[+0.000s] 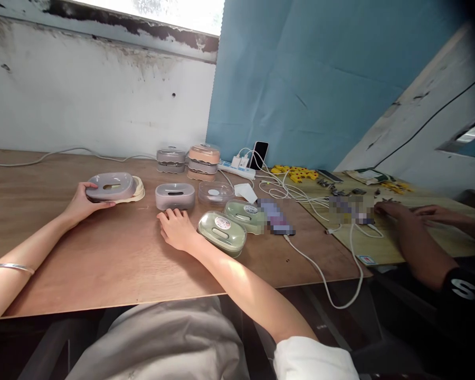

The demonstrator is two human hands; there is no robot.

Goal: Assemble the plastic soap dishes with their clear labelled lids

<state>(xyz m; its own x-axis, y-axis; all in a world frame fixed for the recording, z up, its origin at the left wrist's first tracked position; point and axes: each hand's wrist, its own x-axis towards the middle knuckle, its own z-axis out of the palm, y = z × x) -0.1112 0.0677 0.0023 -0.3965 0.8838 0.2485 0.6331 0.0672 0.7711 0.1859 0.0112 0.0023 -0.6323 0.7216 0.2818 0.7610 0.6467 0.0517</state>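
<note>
My left hand [85, 203] is closed around the end of a lavender oval soap box [111, 184] with a slot in its middle. A cream scalloped piece [138, 190] shows under and beside that box, resting on the table. My right hand [176, 229] lies on the tabletop with its fingers apart and nothing in it. Just beyond its fingertips sits another lavender slotted soap box [175, 196]; I cannot tell whether they touch. To its right lies a clear lid [216, 193]. Two green lidded soap boxes, the nearer green soap box [221, 232] and the farther green soap box [245, 214], stand beside my right wrist.
Stacked grey soap boxes [171, 160] and a peach-topped stack [203, 161] stand at the back. A power strip [237, 170], cables, an upright phone [259, 155] and a flat phone [276, 216] lie rightward. Another person's hands [396, 211] are at the adjoining table with yellow pieces [295, 173].
</note>
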